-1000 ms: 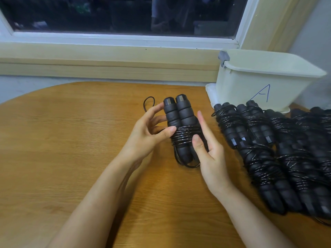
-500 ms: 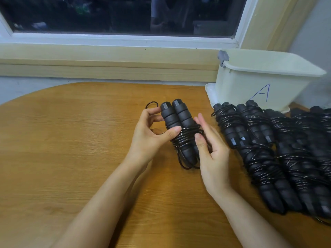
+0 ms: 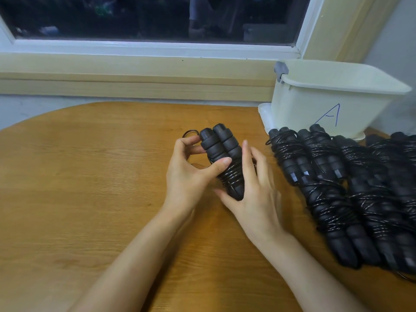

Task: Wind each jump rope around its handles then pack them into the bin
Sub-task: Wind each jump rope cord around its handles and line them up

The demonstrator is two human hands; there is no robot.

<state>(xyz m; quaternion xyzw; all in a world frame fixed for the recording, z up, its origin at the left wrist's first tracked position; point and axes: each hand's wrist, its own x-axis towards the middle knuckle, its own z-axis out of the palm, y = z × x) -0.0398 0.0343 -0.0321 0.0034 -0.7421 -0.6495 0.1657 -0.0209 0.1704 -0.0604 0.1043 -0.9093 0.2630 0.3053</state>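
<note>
Wooden table (image 3: 90,188) under a window sill, seen from head cam.

**Jump rope** (image 3: 221,152): black, 2 handles side by side, cord coiled round their lower half. Bundle is tilted, top ends pointing away from the person and leaning left. Sits centre of view, btwn the two hands. A small loose cord loop (image 3: 191,132) pokes out at upper left, just behind the L fingertips.

**L hand** (image 3: 186,176): on left side of bundle. Thumb lies across the front of the handles, right where the coils start. Fingers curl round the left/back side, tips on the upper handle. Firm grip on it.

**R hand** (image 3: 258,197): on right side, back of hand to cam, slightly blurred. Fingers straight and a bit spread, index lying along the right handle. Thumb stretches out under the low end of the bundle. Flat against it, not wrapped round.

**Wound ropes** (image 3: 351,199): many black bundles in overlapping rows on the table. They lie right of R hand, near but apart, and run to the right edge of view.

**Bin** (image 3: 315,104): cream plastic, back right, just behind the rows. Blue "A" (image 3: 329,115) on front wall, grey latch (image 3: 280,72) at left rim corner. Inside not visible from this angle.
</note>
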